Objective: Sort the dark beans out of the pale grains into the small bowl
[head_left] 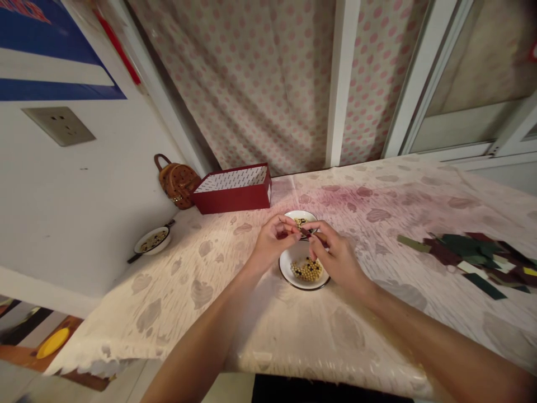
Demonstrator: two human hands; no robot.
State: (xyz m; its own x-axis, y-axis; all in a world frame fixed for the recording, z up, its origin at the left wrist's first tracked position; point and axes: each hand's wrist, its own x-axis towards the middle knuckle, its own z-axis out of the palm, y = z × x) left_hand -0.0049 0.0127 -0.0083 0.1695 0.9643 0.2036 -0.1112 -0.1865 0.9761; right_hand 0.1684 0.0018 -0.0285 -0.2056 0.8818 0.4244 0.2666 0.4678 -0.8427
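- two hands meet over the bowls: left hand (274, 236) and right hand (338, 254), fingertips drawn narrow, pinch a small brown strip (305, 232) between them.
- the strip hangs above the near bowl (287, 260) and far bowl (298, 214), both holding round yellow-and-black pieces (309, 272).
- a slackened pinch could drop it among them; a dipping right hand could knock the near bowl's rim, spilling its contents.

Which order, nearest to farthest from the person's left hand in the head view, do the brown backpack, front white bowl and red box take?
1. Front white bowl: just below the left hand.
2. Red box: farther back, to the left.
3. Brown backpack: beyond the box's left end.
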